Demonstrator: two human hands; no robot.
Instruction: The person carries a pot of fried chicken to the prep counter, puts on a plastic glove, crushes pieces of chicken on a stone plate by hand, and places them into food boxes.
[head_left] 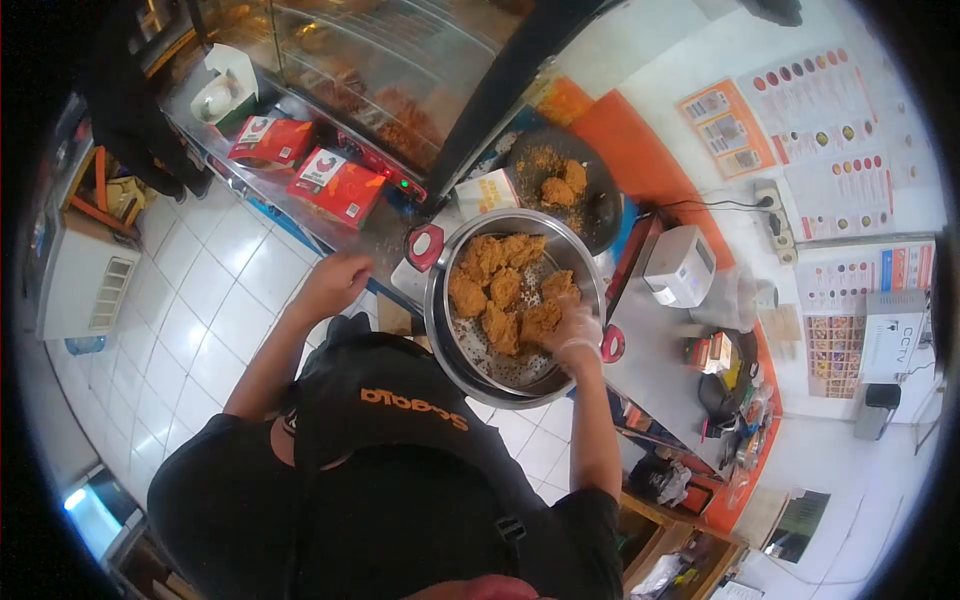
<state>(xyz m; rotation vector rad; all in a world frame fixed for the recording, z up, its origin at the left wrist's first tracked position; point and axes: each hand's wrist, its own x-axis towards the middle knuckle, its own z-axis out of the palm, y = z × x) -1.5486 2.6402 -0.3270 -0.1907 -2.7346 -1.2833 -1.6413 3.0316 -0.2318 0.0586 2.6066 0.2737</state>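
Note:
A large steel pot (437, 318) with red handles holds several pieces of fried chicken (506, 288) on a perforated tray. My right hand (575, 335), in a clear plastic glove, reaches into the pot's right side, its fingers closed around a piece of chicken. My left hand (343, 280) is bare and curled into a loose fist left of the pot, touching nothing. Behind the pot a dark round pan (595, 205) holds more fried pieces (565, 185) and crumbs.
Two red boxes (337, 187) stand on the counter at the upper left, below a glass display case (370, 70). A white dispenser (680, 267) and a black pan (735, 385) are on the right counter (655, 365). Another person (130, 110) stands at the upper left.

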